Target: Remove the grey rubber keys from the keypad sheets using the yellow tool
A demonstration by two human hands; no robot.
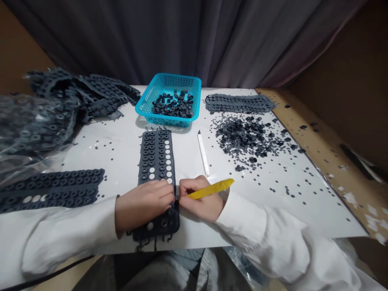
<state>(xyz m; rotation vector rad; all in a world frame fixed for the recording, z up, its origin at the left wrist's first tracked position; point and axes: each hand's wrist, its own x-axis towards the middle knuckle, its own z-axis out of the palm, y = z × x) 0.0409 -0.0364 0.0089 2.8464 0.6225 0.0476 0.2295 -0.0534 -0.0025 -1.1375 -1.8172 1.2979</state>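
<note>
A long black moulded rubber sheet point(156, 161) with rows of ring-shaped parts lies in front of me, white table showing through several of its holes. My left hand point(148, 202) rests across its lower half, fingers curled together and gripping at the right edge; the thumb is hidden. Close beside it, at that same edge, my right hand point(201, 200) is closed around a slim yellow-wrapped tool point(214, 188). The tool's back end points up to the right, and its working tip is hidden between the hands.
A turquoise basket point(141, 111) holds loose black parts. Right of it lie a rubber strip point(239, 104) and a pile of black bits point(245, 135). A white stick with a dark pointed tip point(203, 155) is nearer. More sheets point(51, 188) and a plastic bag point(33, 125) lie left.
</note>
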